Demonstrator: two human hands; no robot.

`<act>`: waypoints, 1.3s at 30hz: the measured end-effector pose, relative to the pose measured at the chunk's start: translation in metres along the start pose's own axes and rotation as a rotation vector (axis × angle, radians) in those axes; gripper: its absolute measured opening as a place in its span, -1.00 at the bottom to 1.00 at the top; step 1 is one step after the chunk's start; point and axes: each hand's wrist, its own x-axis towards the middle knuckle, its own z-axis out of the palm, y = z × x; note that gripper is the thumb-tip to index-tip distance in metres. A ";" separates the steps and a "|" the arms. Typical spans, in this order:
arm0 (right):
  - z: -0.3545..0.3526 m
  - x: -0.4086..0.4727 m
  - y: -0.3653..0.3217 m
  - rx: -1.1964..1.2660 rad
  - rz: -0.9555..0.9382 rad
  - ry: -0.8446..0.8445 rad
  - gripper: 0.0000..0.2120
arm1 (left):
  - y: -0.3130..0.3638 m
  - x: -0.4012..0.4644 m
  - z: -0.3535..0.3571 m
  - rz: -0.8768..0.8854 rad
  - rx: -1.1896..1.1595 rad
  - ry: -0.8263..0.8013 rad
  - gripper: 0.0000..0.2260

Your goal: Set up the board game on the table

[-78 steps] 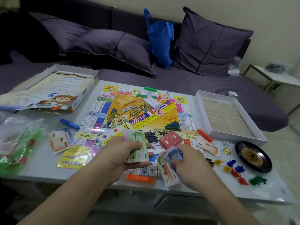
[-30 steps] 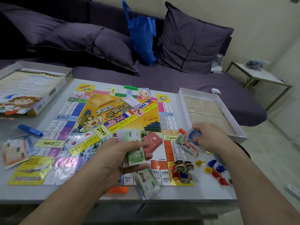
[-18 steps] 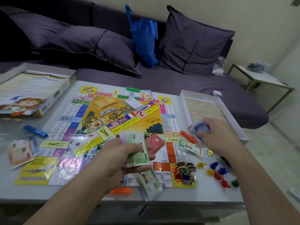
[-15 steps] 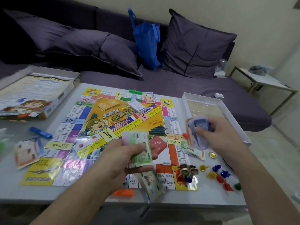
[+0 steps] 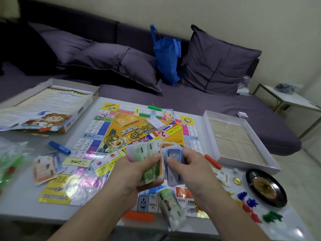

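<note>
Over the game board [image 5: 139, 136] laid flat on the table [image 5: 26, 202], the left hand [image 5: 137, 173] gripped green play notes [image 5: 147, 153]; the right hand [image 5: 189, 166] pinched bluish ones [image 5: 173, 155], seemingly sorting money by colour.

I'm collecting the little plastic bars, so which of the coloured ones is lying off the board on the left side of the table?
The blue bar, on bare table left of the board. The green bar lies at the board's far edge.
</note>
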 end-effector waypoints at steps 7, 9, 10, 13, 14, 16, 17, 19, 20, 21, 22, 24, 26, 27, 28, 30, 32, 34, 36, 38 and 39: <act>0.008 0.020 -0.005 -0.010 0.030 0.095 -0.90 | 0.013 0.023 0.002 -0.025 0.001 -0.049 -0.81; 0.011 0.031 -0.006 -0.015 0.017 0.106 -0.90 | 0.018 0.033 0.002 -0.018 0.022 -0.054 -0.80; 0.013 0.037 -0.007 -0.024 0.004 0.111 -0.91 | 0.021 0.039 0.003 -0.014 0.033 -0.052 -0.79; 0.018 0.053 -0.010 -0.044 -0.035 0.145 -0.92 | 0.033 0.058 0.005 -0.016 0.047 -0.049 -0.78; 0.018 0.061 -0.011 -0.038 -0.035 0.166 -0.91 | 0.037 0.065 0.007 -0.026 0.048 -0.057 -0.78; 0.013 0.090 -0.010 -0.021 -0.028 0.242 -0.90 | 0.046 0.080 0.008 -0.047 0.043 -0.077 -0.77; 0.008 0.110 -0.009 -0.025 -0.029 0.287 -0.91 | 0.049 0.089 0.007 -0.057 0.037 -0.081 -0.77; -0.003 0.160 -0.003 -0.081 -0.002 0.344 -0.94 | 0.055 0.106 0.001 -0.078 0.015 -0.069 -0.80; -0.007 0.186 0.000 -0.113 0.028 0.362 -0.89 | 0.057 0.114 -0.003 -0.089 0.000 -0.057 -0.82; -0.011 0.210 0.003 -0.142 0.067 0.371 -0.87 | 0.059 0.121 -0.007 -0.098 -0.011 -0.042 -0.84; -0.013 0.232 0.006 -0.173 0.101 0.382 -0.90 | 0.059 0.128 -0.011 -0.103 -0.016 -0.028 -0.84; -0.013 0.270 0.009 -0.237 0.152 0.399 -0.85 | 0.059 0.139 -0.018 -0.100 -0.020 -0.008 -0.83; -0.011 0.303 0.014 -0.289 0.145 0.379 -0.72 | 0.061 0.147 -0.022 -0.091 -0.040 0.007 -0.84; -0.009 0.316 0.017 -0.320 0.144 0.366 -0.69 | 0.062 0.150 -0.024 -0.088 -0.056 0.014 -0.85; -0.006 0.329 0.022 -0.351 0.149 0.356 -0.70 | 0.063 0.151 -0.025 -0.088 -0.069 0.015 -0.85; 0.000 0.345 0.029 -0.403 0.147 0.361 -0.87 | 0.065 0.151 -0.026 -0.084 -0.085 0.004 -0.85; 0.002 0.353 0.040 -0.431 0.143 0.376 -0.93 | 0.066 0.150 -0.026 -0.076 -0.087 -0.007 -0.85; 0.002 0.351 0.045 -0.420 0.145 0.397 -0.90 | 0.064 0.146 -0.027 -0.067 -0.079 -0.010 -0.87; -0.002 0.338 0.039 -0.332 0.151 0.413 -0.94 | 0.063 0.143 -0.027 -0.059 -0.069 0.000 -0.92; -0.008 0.315 0.024 -0.255 0.165 0.401 -0.93 | 0.063 0.138 -0.027 -0.055 -0.054 -0.007 -0.91; -0.010 0.300 0.014 -0.213 0.163 0.368 -0.93 | 0.063 0.135 -0.026 -0.053 -0.050 -0.018 -0.90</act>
